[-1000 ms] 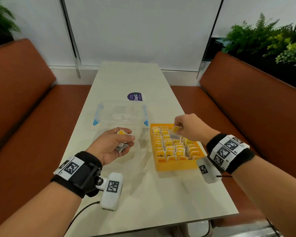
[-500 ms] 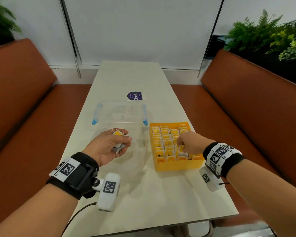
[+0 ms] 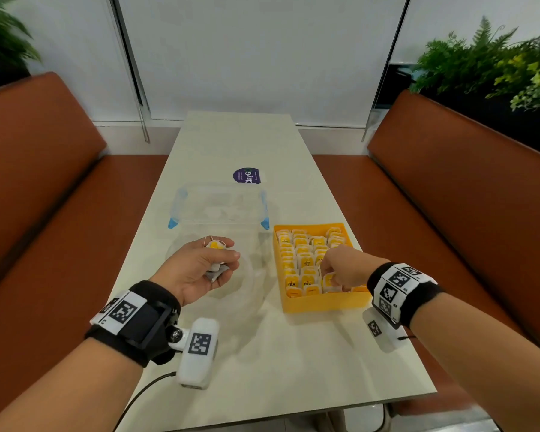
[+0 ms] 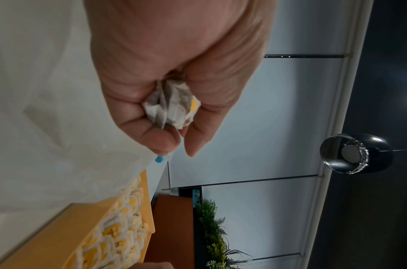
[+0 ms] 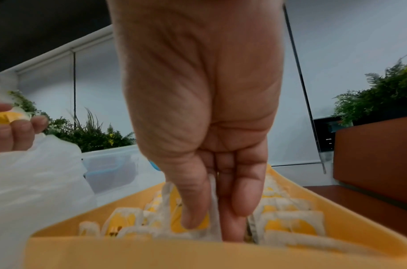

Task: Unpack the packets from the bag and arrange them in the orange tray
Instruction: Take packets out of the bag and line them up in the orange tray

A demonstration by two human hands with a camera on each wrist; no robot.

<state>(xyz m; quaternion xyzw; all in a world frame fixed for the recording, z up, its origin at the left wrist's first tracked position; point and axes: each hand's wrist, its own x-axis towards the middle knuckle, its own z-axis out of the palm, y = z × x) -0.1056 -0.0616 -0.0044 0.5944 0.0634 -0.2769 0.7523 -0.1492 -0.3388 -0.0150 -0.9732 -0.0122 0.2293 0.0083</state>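
The right hand (image 3: pixel 345 269) reaches down into the near right corner of the orange tray (image 3: pixel 325 302), its grip pinching one tea packet (image 5: pixel 172 216) between thumb and the two straight fingers (image 5: pixel 241 193); in the head view the knuckles hide that packet almost wholly, and only the right wrist view shows its white edge and yellow label, standing on end among the others. The left hand (image 3: pixel 197 269) hovers above the desk (image 3: pixel 293 363), left of the tray, its grip clenched round a small bunch of packets (image 3: pixel 215 246); how many it holds cannot be told, since the curled fingers cover the middle of the bunch and only a yellow label at the top and crumpled grey-white paper (image 4: pixel 172 107) at the bottom poke out. Beneath and around this hand lies the clear plastic bag (image 3: pixel 247 275), so thin and pale against the desk that its outline is hard to follow, and whether anything is left inside it cannot be made out. The tray stands at the right edge of the desk, filled with rows of upright packets (image 3: pixel 303 244); the word TEA can be read on the nearest ones, the farther labels are too small. Behind the bag stands a clear box with blue clips (image 3: pixel 219 204), its contents unclear, and beyond it a round dark sticker (image 3: pixel 246 175) on the desk.
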